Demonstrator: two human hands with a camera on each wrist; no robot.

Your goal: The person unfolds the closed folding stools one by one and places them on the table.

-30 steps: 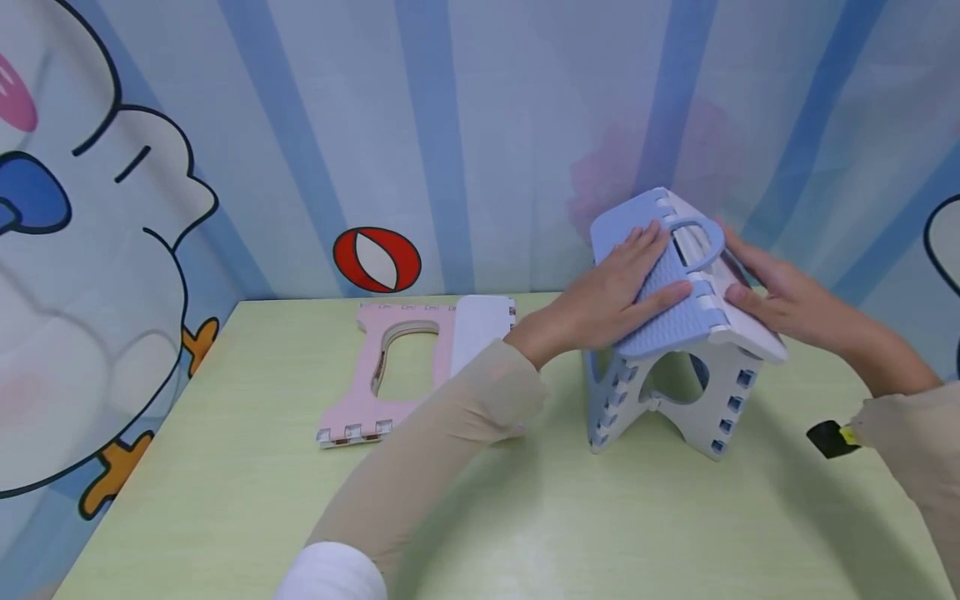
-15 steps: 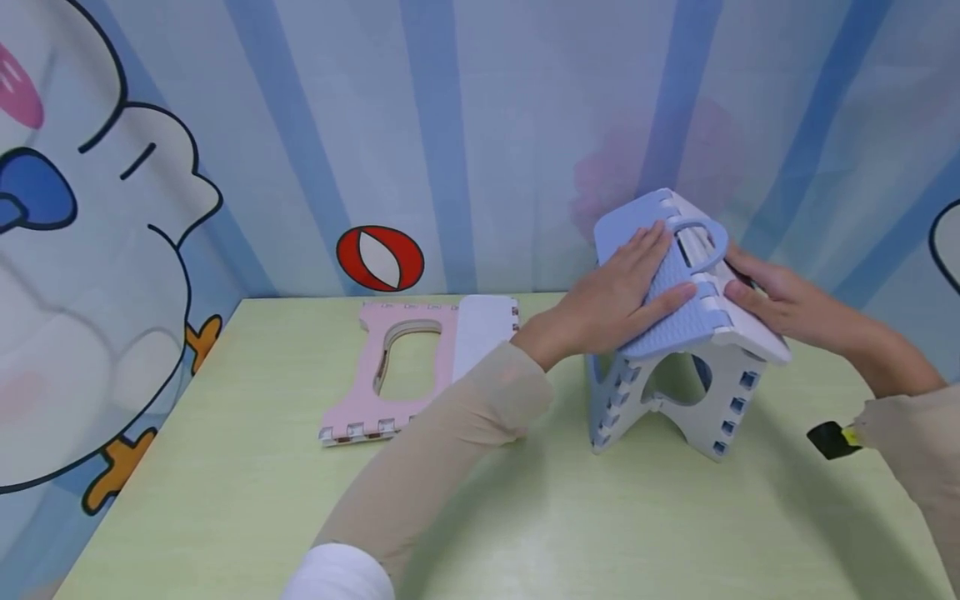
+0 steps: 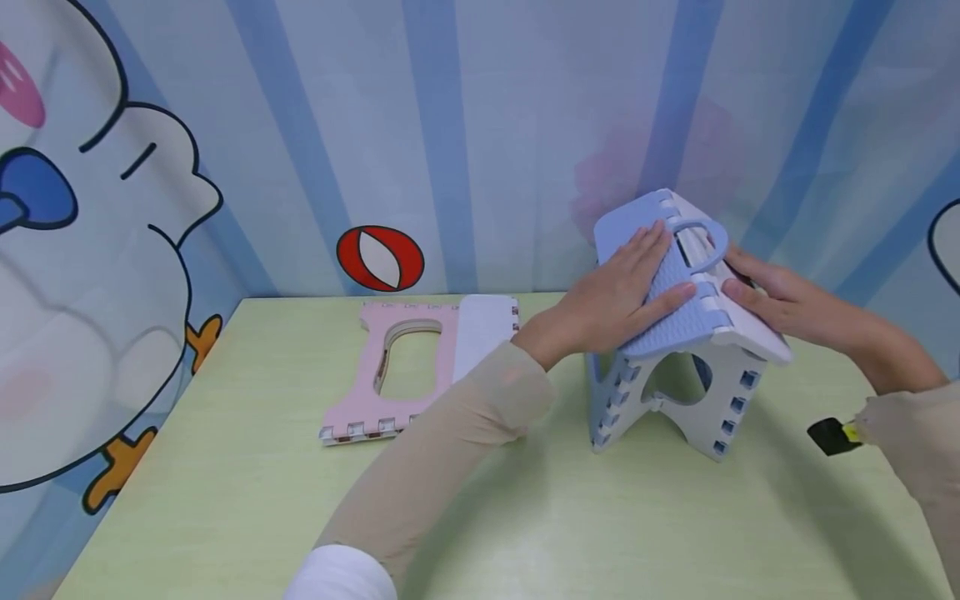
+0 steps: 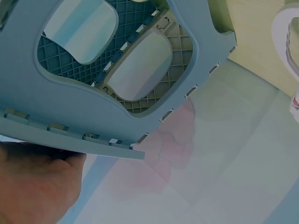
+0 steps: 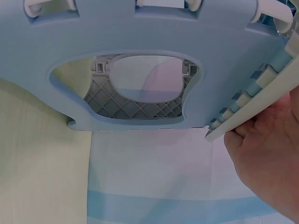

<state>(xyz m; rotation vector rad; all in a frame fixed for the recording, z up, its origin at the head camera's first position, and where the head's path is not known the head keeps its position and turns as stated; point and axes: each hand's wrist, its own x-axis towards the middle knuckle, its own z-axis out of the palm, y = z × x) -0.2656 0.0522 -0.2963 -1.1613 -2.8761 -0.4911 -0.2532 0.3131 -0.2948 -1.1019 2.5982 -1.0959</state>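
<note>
A blue and white folding step stool [image 3: 678, 329] stands half folded on the table's right side, its two top panels sloping like a roof. My left hand [image 3: 611, 304] lies flat on the blue panel, fingers extended toward the ridge. On the white panel rests my right hand [image 3: 783, 300], fingers extended along the far part and thumb apart. A blue loop handle [image 3: 708, 242] sticks up at the ridge. In the left wrist view the hand [image 4: 42, 184] is against the panel's outer face; the right hand [image 5: 271, 156] presses the white panel likewise. Some fingertips are hidden.
A folded pink and white stool [image 3: 348, 408] lies flat left of the blue one, partly covered by my left forearm. Behind the pale green table [image 3: 247, 517] hangs a striped cartoon backdrop [image 3: 510, 150]. A black tag [image 3: 831, 437] dangles by my right sleeve.
Both hands stay on the stool's panels, and the stool keeps its peaked shape. The head view has shifted very slightly.
</note>
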